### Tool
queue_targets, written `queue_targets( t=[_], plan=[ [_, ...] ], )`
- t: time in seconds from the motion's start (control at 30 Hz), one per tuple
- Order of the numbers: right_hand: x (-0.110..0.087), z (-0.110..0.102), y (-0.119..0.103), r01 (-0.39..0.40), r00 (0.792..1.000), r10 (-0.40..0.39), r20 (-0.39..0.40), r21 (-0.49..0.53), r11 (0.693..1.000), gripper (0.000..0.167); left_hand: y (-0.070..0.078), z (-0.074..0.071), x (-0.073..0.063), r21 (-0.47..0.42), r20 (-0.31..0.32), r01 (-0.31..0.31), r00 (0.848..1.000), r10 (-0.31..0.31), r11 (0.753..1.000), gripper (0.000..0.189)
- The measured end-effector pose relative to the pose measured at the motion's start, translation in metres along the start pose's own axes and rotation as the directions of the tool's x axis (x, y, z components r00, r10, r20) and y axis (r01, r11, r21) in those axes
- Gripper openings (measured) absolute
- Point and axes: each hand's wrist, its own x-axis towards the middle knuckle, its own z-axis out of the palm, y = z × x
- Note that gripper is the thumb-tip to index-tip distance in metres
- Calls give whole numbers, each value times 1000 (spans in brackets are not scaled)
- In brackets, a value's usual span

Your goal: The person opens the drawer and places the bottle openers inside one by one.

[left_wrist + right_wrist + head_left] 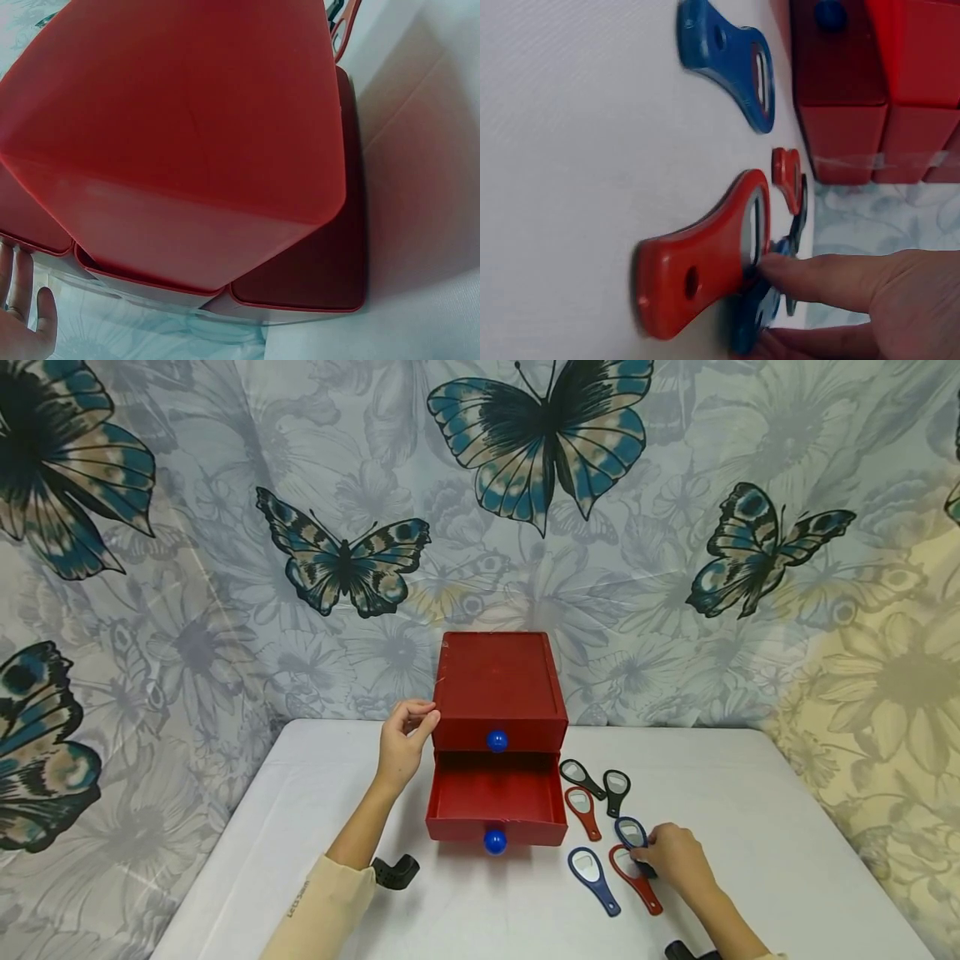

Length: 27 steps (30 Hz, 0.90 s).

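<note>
With thumb and fingers, my right hand [678, 860] pinches a blue bottle opener [746, 322], which overlaps a red bottle opener [694, 266] close beside it. My left hand [402, 745] rests its fingertips against the left side of a red two-drawer cabinet [498, 681]; its fingers look fairly straight in the left wrist view. The lower drawer [495, 806] is pulled out and shows a bare floor, while the upper drawer is closed. Another blue bottle opener [602, 891] lies in front of the cabinet's right corner.
Right of the cabinet lie a smaller red opener [590, 824] and two black openers [591, 785]. Blue knobs [495, 842] stick out of both drawer fronts. Behind the white table [315, 777] hangs a butterfly-print cloth [630, 677].
</note>
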Motion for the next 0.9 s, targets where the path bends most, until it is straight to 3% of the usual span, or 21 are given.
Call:
queue_targets(
  t=[0.17,0.53,0.73,0.9],
  plan=[
    [-1,0,-1,-7,1000,7,11,6,1000,20,19,1,-3,10,6,-3,1000,3,1000,17],
    [0,2,3,-18,1000,14,23,160,987,23,18,1,-4,10,11,8,1000,-8,1000,18],
    [-2,-17,-5,-31,999,20,39,323,946,29,17,1,-3,17,9,18,1000,-18,1000,18],
    [-9,-39,-22,31,999,-41,19,374,927,31,20,0,-3,24,6,18,1000,-18,1000,18]
  ],
)
